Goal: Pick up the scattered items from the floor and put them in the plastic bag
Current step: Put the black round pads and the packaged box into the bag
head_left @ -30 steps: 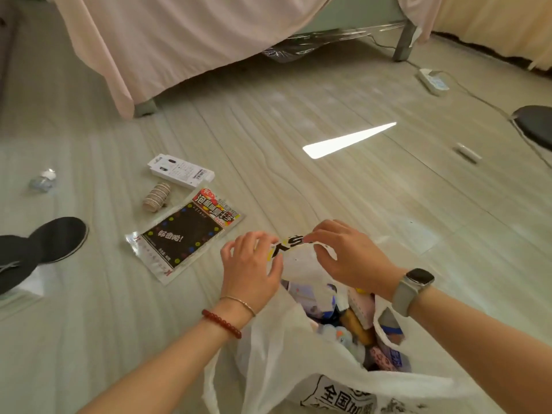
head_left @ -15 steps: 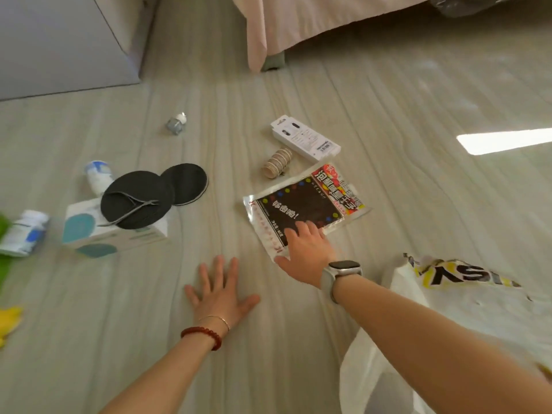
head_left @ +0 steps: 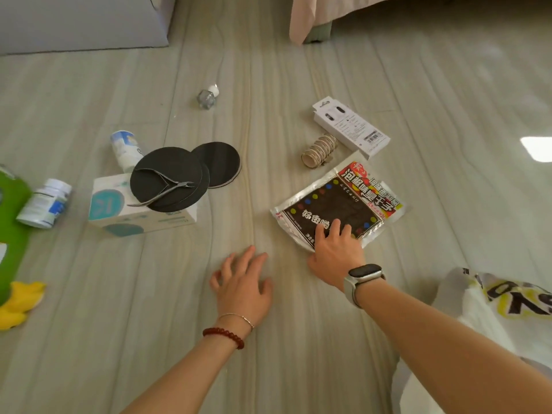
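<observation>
So in the head view the right hand (head_left: 334, 252) is down on the near corner of the black snack packet (head_left: 337, 204) at center right, fingers laid over its edge and thumb beside it on the floor (head_left: 298, 354); can't tell if it's actually pinching it, while the left hand (head_left: 243, 283) sits spread flat on the floor just left of it, holding nothing. The white plastic bag (head_left: 484, 321) slumps at the lower right edge, contents hidden from here. Still loose on the floor: a white box (head_left: 351, 127) and roll of bands (head_left: 319, 150) just above the packet, black discs (head_left: 179, 174) with nippers (head_left: 162, 189) on a teal box (head_left: 119, 210) at left, pill bottle (head_left: 44, 204) far left.
</observation>
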A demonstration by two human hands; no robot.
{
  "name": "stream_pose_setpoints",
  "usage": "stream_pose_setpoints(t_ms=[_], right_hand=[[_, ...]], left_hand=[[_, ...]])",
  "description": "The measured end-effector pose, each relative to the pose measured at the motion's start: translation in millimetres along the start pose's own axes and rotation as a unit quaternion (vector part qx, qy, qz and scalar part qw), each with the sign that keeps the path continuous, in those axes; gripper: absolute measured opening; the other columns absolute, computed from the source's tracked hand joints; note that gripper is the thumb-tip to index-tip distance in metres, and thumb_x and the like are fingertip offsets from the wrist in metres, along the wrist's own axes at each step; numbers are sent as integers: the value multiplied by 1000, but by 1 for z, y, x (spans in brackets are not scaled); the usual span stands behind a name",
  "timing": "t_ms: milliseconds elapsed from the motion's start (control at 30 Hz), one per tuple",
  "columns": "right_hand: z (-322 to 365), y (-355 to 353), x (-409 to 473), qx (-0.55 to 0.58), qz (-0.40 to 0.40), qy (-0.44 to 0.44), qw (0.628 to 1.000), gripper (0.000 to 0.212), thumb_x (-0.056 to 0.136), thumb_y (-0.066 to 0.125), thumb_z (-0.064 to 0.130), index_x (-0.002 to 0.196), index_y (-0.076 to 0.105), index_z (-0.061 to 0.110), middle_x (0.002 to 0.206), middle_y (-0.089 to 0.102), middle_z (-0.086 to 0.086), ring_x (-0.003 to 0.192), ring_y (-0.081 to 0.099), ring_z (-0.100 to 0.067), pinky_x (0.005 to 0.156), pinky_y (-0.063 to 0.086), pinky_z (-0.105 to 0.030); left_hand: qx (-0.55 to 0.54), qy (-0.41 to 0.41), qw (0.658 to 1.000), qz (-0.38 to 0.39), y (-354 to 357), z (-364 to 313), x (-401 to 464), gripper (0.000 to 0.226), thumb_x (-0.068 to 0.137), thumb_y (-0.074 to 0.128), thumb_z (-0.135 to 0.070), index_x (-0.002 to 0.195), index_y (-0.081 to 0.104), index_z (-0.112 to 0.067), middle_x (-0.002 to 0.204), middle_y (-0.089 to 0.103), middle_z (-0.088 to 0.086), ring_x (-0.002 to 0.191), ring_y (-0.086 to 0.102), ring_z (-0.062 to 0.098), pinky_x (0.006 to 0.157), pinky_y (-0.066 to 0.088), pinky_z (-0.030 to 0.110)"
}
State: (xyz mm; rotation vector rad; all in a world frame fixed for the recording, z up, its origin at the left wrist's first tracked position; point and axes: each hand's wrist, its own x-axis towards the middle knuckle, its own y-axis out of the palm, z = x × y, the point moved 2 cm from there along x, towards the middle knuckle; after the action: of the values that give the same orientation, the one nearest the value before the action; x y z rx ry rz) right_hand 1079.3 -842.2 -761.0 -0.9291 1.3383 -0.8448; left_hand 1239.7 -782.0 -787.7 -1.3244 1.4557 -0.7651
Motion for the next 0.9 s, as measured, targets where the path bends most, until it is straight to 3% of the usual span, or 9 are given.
stream_pose_setpoints(t_ms=[33,100,233,300,367,467,700,800,900], right_hand=[[5,3,-6,-10,11,-8,1000,49,91,37,25,133,29,4,137,31,-26,121,36,-46,91,45,-44],[15,7,-16,-31,29,-30,999,50,94,32,25,138,23,3,143,26,-28,128,30,-48,98,41,-48],[31,7,-27,-15,34,-56,998,42,95,29,21,134,30,4,137,38,-23,125,38,-42,93,42,-45],[36,4,-27,7,30,-57,998,34,95,30,18,124,38,5,126,47,-18,118,45,-37,87,43,-41],[41,2,-25,8,32,-58,998,29,94,30,16,120,40,5,122,48,-18,115,47,-36,84,44,-40],[46,2,-23,3,41,-54,998,29,94,31,14,120,40,6,122,47,-19,113,46,-38,83,44,-41],[44,-3,-17,4,72,-55,996,35,88,41,6,123,37,5,120,48,-19,109,48,-37,87,45,-41],[39,-10,-20,60,79,-50,994,37,89,39,5,126,37,6,124,47,-16,114,45,-35,93,41,-39],[33,-22,-36,163,84,-18,983,39,90,39,5,129,37,7,123,51,-17,114,48,-35,93,41,-37]], left_hand=[[-17,18,997,-72,-7,1,4,43,80,35,-37,116,56,-28,131,55,-3,120,44,21,97,28,45],[-15,65,978,-197,-27,4,14,32,74,39,-30,98,59,-25,103,66,0,98,48,17,86,29,38],[41,61,946,-316,-69,19,42,37,72,61,-21,108,51,-19,118,57,10,111,38,23,89,28,42],[63,10,955,-290,-85,33,56,60,71,69,-24,125,44,-17,138,43,15,129,33,31,98,29,52],[100,-28,972,-213,-98,49,72,81,74,70,-31,141,26,-21,153,19,14,141,15,37,107,16,60],[124,-73,980,-135,-111,71,94,80,82,60,-41,145,13,-25,156,5,10,143,3,36,112,6,61],[100,-37,980,-165,-132,69,96,41,92,48,-19,132,40,-14,146,36,13,125,41,39,107,28,54],[24,-34,976,-212,-145,49,70,34,94,46,-18,126,44,-8,124,57,19,106,56,40,88,46,50],[-64,10,971,-230,-137,16,18,36,92,48,-19,125,49,-5,119,61,19,105,59,38,76,51,47]])
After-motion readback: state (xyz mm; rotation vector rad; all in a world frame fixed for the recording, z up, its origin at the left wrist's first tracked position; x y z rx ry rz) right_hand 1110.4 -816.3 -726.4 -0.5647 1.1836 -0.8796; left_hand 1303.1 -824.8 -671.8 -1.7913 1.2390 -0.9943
